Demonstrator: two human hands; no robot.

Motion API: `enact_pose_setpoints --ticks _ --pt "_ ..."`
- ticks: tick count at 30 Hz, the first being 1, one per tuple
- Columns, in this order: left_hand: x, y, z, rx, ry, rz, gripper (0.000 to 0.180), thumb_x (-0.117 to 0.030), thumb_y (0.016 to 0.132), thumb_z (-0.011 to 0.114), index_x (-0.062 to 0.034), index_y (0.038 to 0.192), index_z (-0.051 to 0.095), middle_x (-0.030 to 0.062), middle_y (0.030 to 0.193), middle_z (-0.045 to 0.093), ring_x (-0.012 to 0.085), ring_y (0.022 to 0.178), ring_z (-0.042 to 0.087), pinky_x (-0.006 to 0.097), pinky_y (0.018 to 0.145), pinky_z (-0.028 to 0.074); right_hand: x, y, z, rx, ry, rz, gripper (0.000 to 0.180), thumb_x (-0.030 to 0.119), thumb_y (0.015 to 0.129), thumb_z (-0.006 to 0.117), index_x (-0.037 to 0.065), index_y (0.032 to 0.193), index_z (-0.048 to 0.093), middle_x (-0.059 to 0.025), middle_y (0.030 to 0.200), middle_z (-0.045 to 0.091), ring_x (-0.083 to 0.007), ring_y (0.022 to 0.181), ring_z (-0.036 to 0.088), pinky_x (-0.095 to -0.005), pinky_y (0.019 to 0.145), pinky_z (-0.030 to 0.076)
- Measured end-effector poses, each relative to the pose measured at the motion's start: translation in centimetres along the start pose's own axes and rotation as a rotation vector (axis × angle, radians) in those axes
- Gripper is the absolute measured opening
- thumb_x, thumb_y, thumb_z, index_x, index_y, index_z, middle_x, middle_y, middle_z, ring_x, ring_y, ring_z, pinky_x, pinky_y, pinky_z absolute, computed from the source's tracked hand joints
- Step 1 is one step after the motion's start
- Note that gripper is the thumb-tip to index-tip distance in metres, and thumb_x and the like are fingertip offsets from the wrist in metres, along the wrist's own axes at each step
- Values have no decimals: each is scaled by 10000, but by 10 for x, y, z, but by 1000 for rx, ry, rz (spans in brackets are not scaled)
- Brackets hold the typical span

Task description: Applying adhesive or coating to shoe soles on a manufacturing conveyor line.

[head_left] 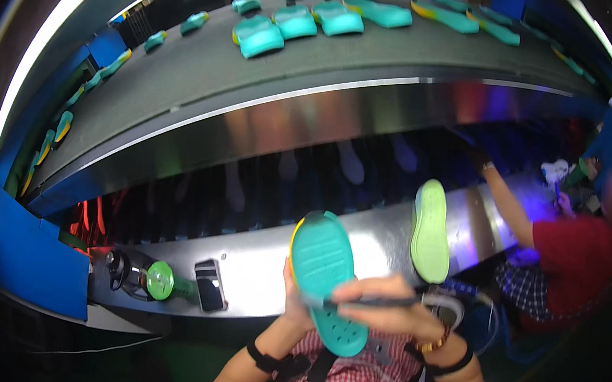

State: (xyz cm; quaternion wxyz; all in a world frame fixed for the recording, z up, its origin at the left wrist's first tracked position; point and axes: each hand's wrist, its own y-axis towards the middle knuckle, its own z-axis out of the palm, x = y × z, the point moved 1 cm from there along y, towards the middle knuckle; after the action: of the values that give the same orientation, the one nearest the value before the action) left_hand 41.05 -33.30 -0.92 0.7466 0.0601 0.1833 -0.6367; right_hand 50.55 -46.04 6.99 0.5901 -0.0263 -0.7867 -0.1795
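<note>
A teal shoe sole (323,256) with a yellow edge at its left lies tilted in front of my chest. My left hand (294,302) grips it from the left side, its fingers mostly hidden behind. My right hand (405,313) pinches a brush (384,302) with a dark handle, held across the middle of the sole. The brush's tip is blurred, and whether it touches the surface I cannot tell. To the right, a pale green sole (432,234) rests on the metal bench (254,260).
Teal soles (259,37) sit on the dark conveyor belt (185,66) beyond the bench. A phone (211,285), a green-lidded container (161,280) and a dark bottle (119,268) stand at left. A co-worker in a red top (575,256) reaches toward the line at right.
</note>
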Motion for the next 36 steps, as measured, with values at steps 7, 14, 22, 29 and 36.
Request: enact_pose_setpoints --ticks 7,14,22,29,36 --pt "-12 0 9 -120 132 68 831 -666 783 42 -43 1140 459 173 957 566 285 859 567 412 770 464 3 -4 -1 -128 165 177 196 16 716 650 -23 906 624 -125 879 637 -176 827 612 -278 751 492" --pt "-26 6 20 -121 108 325 872 -712 745 39 -39 1076 484 160 860 574 300 746 574 418 677 475 4 -13 -3 -192 -58 -54 187 10 686 669 2 870 637 -115 876 639 -215 839 615 -294 757 483" --pt "-42 3 28 -83 150 467 892 -734 732 52 -31 1080 475 170 844 571 299 709 574 416 657 475 1 -22 -8 -191 -18 -37 217 1 687 667 10 901 633 -101 908 638 -225 884 603 -318 816 466" --pt "-42 -1 54 7 101 396 883 -739 734 139 -29 1182 413 209 1005 530 319 847 564 430 746 467 -13 -26 -5 -182 530 88 199 -37 708 634 -11 905 622 -150 980 604 -231 955 565 -330 875 436" --pt "-17 -17 27 -53 216 136 677 -506 839 301 12 1274 307 241 1168 452 376 963 529 454 834 436 0 -25 6 -62 348 253 218 -4 715 652 -6 929 613 -127 957 616 -165 880 592 -278 797 476"
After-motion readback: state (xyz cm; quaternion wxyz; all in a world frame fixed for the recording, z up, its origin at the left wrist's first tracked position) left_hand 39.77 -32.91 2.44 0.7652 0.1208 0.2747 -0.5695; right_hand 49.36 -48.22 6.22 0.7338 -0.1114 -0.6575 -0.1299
